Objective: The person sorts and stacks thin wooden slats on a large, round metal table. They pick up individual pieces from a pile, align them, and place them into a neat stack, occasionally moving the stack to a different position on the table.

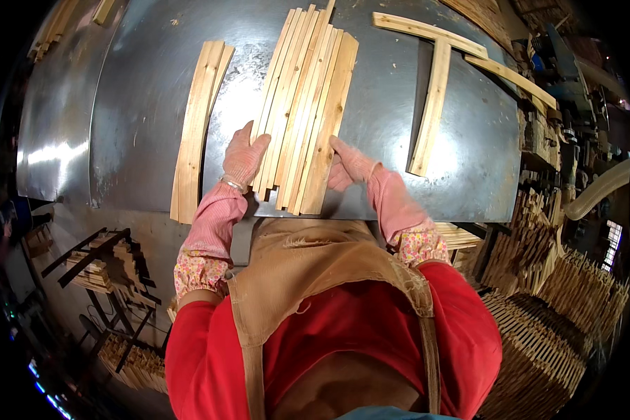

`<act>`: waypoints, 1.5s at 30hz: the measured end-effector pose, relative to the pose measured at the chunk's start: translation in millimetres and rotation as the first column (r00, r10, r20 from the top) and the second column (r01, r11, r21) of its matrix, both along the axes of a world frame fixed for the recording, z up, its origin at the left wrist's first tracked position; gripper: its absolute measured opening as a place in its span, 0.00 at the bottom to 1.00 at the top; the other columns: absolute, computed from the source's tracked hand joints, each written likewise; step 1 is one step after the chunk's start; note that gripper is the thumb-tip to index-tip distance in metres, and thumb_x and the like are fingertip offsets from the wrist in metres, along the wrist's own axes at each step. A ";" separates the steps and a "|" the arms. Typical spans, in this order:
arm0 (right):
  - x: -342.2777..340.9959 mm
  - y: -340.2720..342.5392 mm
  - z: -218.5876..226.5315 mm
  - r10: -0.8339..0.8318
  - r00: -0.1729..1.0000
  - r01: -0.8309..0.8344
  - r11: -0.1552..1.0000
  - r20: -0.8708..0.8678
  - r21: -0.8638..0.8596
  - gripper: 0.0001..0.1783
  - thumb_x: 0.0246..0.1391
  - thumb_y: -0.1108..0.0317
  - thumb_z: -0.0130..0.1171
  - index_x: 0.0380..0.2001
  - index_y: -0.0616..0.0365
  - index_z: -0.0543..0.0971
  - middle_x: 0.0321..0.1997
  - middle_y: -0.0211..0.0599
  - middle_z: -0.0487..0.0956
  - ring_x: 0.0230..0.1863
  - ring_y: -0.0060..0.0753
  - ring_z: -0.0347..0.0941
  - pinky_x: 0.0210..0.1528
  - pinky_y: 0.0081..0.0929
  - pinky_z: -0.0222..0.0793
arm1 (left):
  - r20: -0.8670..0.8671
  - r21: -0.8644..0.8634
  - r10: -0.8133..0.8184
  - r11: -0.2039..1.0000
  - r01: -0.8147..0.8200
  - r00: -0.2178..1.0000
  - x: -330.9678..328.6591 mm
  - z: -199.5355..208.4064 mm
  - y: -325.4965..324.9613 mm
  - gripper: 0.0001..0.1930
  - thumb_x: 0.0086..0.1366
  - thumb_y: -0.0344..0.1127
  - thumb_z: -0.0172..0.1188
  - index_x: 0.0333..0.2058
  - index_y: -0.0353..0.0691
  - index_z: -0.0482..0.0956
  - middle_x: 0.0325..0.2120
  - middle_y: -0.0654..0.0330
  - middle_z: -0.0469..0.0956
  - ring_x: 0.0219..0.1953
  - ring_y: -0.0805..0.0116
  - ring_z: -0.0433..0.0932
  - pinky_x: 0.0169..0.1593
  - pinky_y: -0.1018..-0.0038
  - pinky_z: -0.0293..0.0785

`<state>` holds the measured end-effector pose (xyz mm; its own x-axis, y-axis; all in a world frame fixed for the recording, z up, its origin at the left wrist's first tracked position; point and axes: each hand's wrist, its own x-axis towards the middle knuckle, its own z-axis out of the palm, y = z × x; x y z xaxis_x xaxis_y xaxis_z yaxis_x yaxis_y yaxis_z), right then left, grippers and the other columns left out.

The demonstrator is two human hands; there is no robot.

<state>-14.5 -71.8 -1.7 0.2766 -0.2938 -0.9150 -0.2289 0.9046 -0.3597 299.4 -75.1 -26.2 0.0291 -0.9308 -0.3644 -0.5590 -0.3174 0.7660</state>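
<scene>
Wood strips (297, 119) look mostly bunched, ends not yet even; left hand (243, 158) and right hand (353, 168) flank 'em, can't tell if fingers grip.

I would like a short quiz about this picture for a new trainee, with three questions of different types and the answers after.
1. True or false: the left hand and the right hand are at opposite sides of the central group of wooden strips.

2. Choose one. Along the strips, the hands are closest to:
a) the far end
b) the exact middle
c) the end near the person

3. Fill in the gap: the strips lie on a grey ____ tabletop.

Key: 1. True. 2. c. 3. Metal.
</scene>
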 end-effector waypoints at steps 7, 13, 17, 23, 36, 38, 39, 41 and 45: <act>11.9 -54.6 -49.6 0.492 0.728 -0.685 0.516 -0.477 -0.513 0.29 0.68 0.50 0.44 0.23 0.60 0.80 0.20 0.43 0.80 0.23 0.44 0.77 0.32 0.45 0.70 | -0.031 0.004 0.015 1.000 -0.015 0.999 -4.6 17.7 9.4 0.33 0.69 0.49 0.62 0.67 0.35 0.76 0.56 0.43 0.83 0.59 0.46 0.81 0.65 0.58 0.73; 51.1 -48.4 -39.0 0.626 0.608 -0.782 0.369 -0.488 -0.502 0.29 0.65 0.52 0.45 0.40 0.67 0.86 0.43 0.62 0.86 0.49 0.62 0.82 0.57 0.51 0.74 | -0.040 0.038 0.197 0.980 -0.195 0.980 26.9 0.7 38.5 0.28 0.70 0.48 0.61 0.61 0.34 0.79 0.52 0.47 0.86 0.55 0.52 0.84 0.60 0.62 0.76; 9.1 -63.0 2.3 0.473 0.560 -0.826 0.259 -0.680 -0.500 0.32 0.67 0.46 0.52 0.65 0.54 0.81 0.64 0.54 0.82 0.66 0.58 0.77 0.66 0.47 0.72 | 0.118 0.017 0.269 0.962 -0.273 0.956 8.2 18.7 46.6 0.27 0.70 0.50 0.60 0.58 0.35 0.82 0.44 0.47 0.88 0.47 0.52 0.87 0.53 0.60 0.80; -171.6 -112.3 -36.5 -0.431 0.446 -0.603 0.503 -0.784 -0.619 0.34 0.53 0.54 0.72 0.62 0.54 0.79 0.58 0.47 0.81 0.64 0.50 0.74 0.61 0.49 0.74 | 0.180 0.017 0.299 0.952 -0.307 0.937 -7.3 9.9 33.1 0.35 0.72 0.55 0.61 0.69 0.38 0.73 0.57 0.44 0.83 0.57 0.47 0.82 0.61 0.59 0.76; 8.5 -54.1 -90.7 -0.637 0.522 0.754 0.656 0.567 0.043 0.16 0.68 0.71 0.58 0.56 0.61 0.80 0.48 0.29 0.86 0.46 0.27 0.83 0.53 0.30 0.81 | 0.591 -0.107 0.181 0.984 -0.146 0.786 -35.8 2.5 4.4 0.50 0.65 0.58 0.69 0.77 0.39 0.59 0.69 0.38 0.70 0.69 0.37 0.69 0.70 0.51 0.67; 23.7 -46.8 -120.0 -0.746 0.411 0.773 0.590 0.524 0.233 0.14 0.67 0.70 0.60 0.53 0.61 0.81 0.42 0.28 0.85 0.43 0.25 0.82 0.51 0.29 0.81 | 0.559 -0.115 0.187 0.982 -0.148 0.808 -34.1 5.5 1.2 0.50 0.65 0.58 0.69 0.77 0.38 0.59 0.69 0.38 0.69 0.69 0.37 0.69 0.70 0.51 0.67; 26.9 -56.5 -102.0 -0.751 0.419 0.736 0.610 0.510 0.294 0.14 0.67 0.65 0.61 0.50 0.61 0.81 0.37 0.28 0.84 0.41 0.24 0.81 0.49 0.26 0.80 | 0.512 -0.106 0.194 0.981 -0.162 0.837 -28.3 5.2 1.2 0.51 0.65 0.58 0.69 0.77 0.38 0.59 0.68 0.38 0.70 0.69 0.37 0.69 0.71 0.51 0.66; 19.3 -70.1 -98.4 -0.569 0.677 0.656 0.754 0.467 -0.032 0.16 0.67 0.60 0.62 0.50 0.61 0.81 0.36 0.32 0.85 0.39 0.27 0.82 0.46 0.29 0.81 | 0.525 -0.027 0.159 0.985 -0.170 0.836 -30.8 11.6 -1.0 0.51 0.64 0.59 0.70 0.77 0.37 0.58 0.69 0.38 0.69 0.70 0.37 0.68 0.72 0.51 0.65; 12.4 -95.1 -19.3 0.334 0.923 -0.381 0.741 -0.188 -0.552 0.53 0.70 0.40 0.55 0.78 0.70 0.48 0.36 0.53 0.87 0.32 0.46 0.84 0.36 0.42 0.81 | 0.640 -0.035 0.090 0.995 -0.088 0.763 -50.4 20.7 2.2 0.57 0.58 0.62 0.73 0.76 0.35 0.58 0.74 0.36 0.59 0.74 0.33 0.60 0.75 0.47 0.58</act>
<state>-2.1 -166.9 -21.0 0.4087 -0.6577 -0.6328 -0.5398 0.3849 -0.7486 249.0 -73.0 -5.5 0.3376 -0.9131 -0.2286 -0.8890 -0.3892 0.2415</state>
